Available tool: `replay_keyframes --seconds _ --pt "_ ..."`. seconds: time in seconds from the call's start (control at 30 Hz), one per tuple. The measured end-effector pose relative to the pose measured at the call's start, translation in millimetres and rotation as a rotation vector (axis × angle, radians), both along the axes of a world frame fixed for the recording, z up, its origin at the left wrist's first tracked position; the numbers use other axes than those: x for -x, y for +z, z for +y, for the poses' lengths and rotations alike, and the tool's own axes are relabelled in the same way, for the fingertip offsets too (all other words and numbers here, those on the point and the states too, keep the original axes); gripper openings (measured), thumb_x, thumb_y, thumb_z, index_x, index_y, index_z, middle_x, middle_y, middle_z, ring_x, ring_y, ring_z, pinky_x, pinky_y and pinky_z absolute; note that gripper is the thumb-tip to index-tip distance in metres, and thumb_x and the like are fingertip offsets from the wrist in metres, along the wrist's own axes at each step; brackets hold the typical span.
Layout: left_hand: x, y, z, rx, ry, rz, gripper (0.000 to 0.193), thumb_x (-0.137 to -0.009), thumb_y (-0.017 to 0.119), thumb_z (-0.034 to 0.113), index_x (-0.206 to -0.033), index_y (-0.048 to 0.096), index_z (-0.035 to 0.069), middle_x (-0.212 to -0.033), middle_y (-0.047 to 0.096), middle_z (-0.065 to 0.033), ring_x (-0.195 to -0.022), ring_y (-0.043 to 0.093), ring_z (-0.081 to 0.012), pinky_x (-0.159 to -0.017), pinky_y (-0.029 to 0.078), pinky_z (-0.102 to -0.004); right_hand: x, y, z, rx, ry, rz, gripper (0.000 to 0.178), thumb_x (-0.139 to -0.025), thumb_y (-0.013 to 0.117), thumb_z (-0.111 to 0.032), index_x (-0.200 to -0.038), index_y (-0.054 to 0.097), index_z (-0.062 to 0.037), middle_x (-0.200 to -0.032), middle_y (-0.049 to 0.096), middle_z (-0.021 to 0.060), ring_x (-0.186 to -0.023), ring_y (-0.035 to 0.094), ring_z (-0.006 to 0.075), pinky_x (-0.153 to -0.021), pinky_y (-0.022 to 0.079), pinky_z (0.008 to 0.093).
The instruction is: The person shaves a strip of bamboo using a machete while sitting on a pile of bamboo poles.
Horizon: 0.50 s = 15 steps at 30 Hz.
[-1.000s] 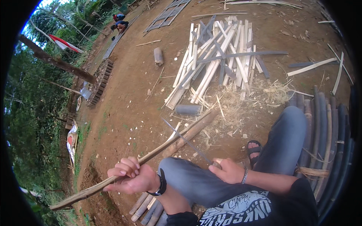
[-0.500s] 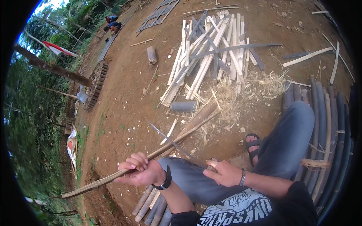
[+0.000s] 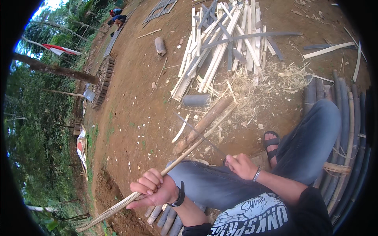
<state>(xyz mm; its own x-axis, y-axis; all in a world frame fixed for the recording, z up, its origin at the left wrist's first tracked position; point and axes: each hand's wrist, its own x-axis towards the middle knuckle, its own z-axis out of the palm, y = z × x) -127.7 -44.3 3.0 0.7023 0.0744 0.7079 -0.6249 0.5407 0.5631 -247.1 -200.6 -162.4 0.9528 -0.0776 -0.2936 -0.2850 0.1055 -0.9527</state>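
The person's left hand [image 3: 153, 189] is closing firmly around a long, thin, pale tan bamboo strip [image 3: 189, 152], which is slanting from the lower left up over the left thigh. The right hand [image 3: 242, 166] is gripping a knife with a thin grey blade [image 3: 188, 123], its handle mostly hidden by the fingers. The blade is crossing the strip beyond the left hand; whether the two are touching cannot be told.

The person is sitting outdoors, legs in faded dark jeans [image 3: 220, 183], above bare brown earth [image 3: 130, 129] that is sloping toward dense green trees [image 3: 43, 126] on the left.

A rounded brown log [image 3: 209, 119] is lying just beyond the strip, partly behind the blade. Near its far end, a short dark grey bamboo section [image 3: 196, 100] and curly straw-coloured shavings [image 3: 271, 87] are resting below a large heap of pale and grey split bamboo slats [image 3: 236, 43]. On the right, the bent knee is hiding part of a tied bundle of dark bamboo poles [image 3: 350, 129]. Far off, a red-and-white flag [image 3: 61, 50] is hanging and another person [image 3: 118, 18] is bending low.
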Motion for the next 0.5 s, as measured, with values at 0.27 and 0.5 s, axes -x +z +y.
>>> replay_keyframes --seconds 0.27,0.5 --pt "2.4 -2.2 0.4 0.001 0.003 -0.008 0.061 -0.093 0.026 0.067 -0.062 0.028 0.014 -0.046 0.023 0.0029 -0.04 0.018 -0.0084 -0.039 0.018 -0.0229 -0.2 0.7 4.1 0.161 0.065 -0.028 0.059 -0.095 0.041 -0.046 -0.062 0.058 0.0006 -0.053 0.05 0.0236 -0.058 0.055 0.04 -0.073 0.041 0.0455" --pt "-3.7 -1.5 4.1 -0.019 0.011 0.0 0.061 -0.092 0.025 0.067 -0.062 0.028 0.014 -0.046 0.023 0.0026 -0.04 0.019 -0.0088 -0.039 0.018 -0.0229 -3.5 15.3 5.7 0.267 -0.055 -0.071 0.059 -0.092 0.048 -0.046 -0.065 0.06 0.0055 -0.053 0.052 0.0263 -0.056 0.057 0.0426 -0.056 0.046 0.0471"
